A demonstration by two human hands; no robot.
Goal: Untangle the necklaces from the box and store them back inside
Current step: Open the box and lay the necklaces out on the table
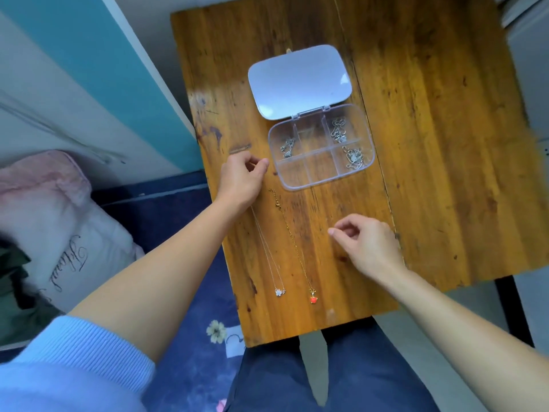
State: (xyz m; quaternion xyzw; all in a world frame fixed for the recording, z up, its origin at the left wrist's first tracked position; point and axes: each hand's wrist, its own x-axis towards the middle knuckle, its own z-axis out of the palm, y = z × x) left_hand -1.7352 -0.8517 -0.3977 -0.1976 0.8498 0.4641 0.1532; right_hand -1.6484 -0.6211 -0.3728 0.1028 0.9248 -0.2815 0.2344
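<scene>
Right grip (367, 245), the nearer of the 2, hovers low over the near half of the wooden bench (430, 144) with its fingers loosely curled and the forefinger tip pointing left; it holds nothing that I can make out. Just left of it, 2 necklaces lie stretched out side by side on the wood, running from near to far and slightly apart. The gold necklace (312, 298) has a red pendant at its near end and its clasp at the far end, lying free. The silver necklace (279, 292) ends near in a small pale pendant (its shape is too small to tell), and its fine chain runs away under the left grip (240, 179), whose thumb and forefinger are pinched together on the chain's far end. Just right of that grip and a little farther sits the clear plastic box (322, 168), 6 compartments in 2 rows of 3. Bunched silver chains lie in 3 of them: the far-left, the far-right and the near-right. Its pale lid (300, 81) is swung fully open on the far hinge and lies back flat on the bench.
</scene>
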